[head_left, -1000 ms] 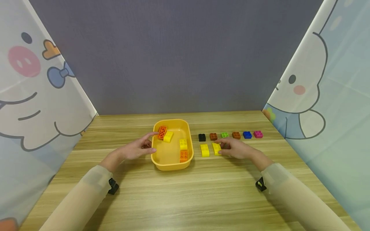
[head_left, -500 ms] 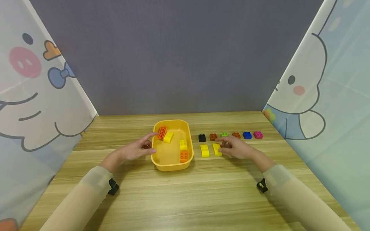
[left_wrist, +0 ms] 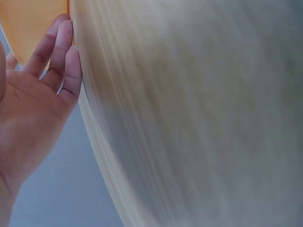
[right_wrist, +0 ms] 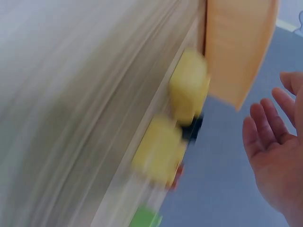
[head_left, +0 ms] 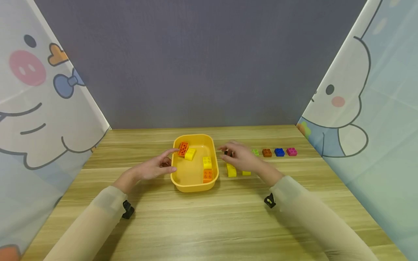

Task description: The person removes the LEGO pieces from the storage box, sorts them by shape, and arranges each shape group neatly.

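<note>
A yellow tray (head_left: 194,188) stands on the table in the head view. Inside it lie a red-orange brick (head_left: 183,149), two yellow bricks (head_left: 190,154) and an orange brick (head_left: 207,176). My left hand (head_left: 151,168) is at the tray's left side, index finger and thumb at the rim; the left wrist view shows its other fingers (left_wrist: 59,49) loosely bent beside the tray wall. Over the bricks right of the tray hovers my right hand (head_left: 243,158), fingers relaxed and nothing held. It partly covers a black brick (head_left: 228,153) and two yellow bricks (head_left: 231,170).
Right of my right hand, a row holds a green brick (head_left: 255,152), a brown brick (head_left: 267,152), a blue brick (head_left: 279,152) and a pink brick (head_left: 292,152). A grey panel (head_left: 196,65) rises behind the wooden table (head_left: 196,224), with printed cloths on both sides.
My right hand has moved left from the right-hand yellow brick, which stays on the table, toward the black brick and the tray's right rim. My left hand stays at the tray.
</note>
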A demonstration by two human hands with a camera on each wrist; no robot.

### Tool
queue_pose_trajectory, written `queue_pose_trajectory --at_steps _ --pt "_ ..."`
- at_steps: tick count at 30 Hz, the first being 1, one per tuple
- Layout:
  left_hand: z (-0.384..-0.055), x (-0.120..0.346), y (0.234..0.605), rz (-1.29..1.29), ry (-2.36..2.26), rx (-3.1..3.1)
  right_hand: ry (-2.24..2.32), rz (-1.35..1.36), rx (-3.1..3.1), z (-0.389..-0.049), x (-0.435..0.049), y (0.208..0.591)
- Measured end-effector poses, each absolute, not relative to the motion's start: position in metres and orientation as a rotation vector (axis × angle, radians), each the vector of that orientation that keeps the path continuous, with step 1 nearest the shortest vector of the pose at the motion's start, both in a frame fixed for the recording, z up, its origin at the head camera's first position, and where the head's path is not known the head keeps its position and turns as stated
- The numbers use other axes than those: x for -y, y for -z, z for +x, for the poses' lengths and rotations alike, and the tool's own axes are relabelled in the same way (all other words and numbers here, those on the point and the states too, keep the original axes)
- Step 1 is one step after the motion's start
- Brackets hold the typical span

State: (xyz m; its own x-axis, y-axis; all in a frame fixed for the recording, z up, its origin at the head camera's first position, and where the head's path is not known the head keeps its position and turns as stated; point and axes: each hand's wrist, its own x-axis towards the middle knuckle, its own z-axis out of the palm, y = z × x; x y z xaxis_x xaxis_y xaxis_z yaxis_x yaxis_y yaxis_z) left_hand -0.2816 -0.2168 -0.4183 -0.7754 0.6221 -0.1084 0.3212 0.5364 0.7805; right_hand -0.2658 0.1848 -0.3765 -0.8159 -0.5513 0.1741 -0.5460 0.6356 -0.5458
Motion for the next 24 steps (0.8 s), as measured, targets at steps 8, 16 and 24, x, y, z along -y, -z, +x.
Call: queue_pose_trajectory --at_steps 8,16,24 --pt "-0.281 0.217 0.417 0.763 -1.109 -2.392 0.889 -1.016 -2.792 -0.287 -0.115 0.380" --pt "-0.282 0.216 0.420 0.747 -1.121 -2.381 0.791 -0.978 -2.825 -0.308 -0.079 0.382" --pt "-0.283 0.217 0.418 0.770 -1.122 -2.379 0.323 -0.893 -2.944 -0.315 -0.069 0.397"
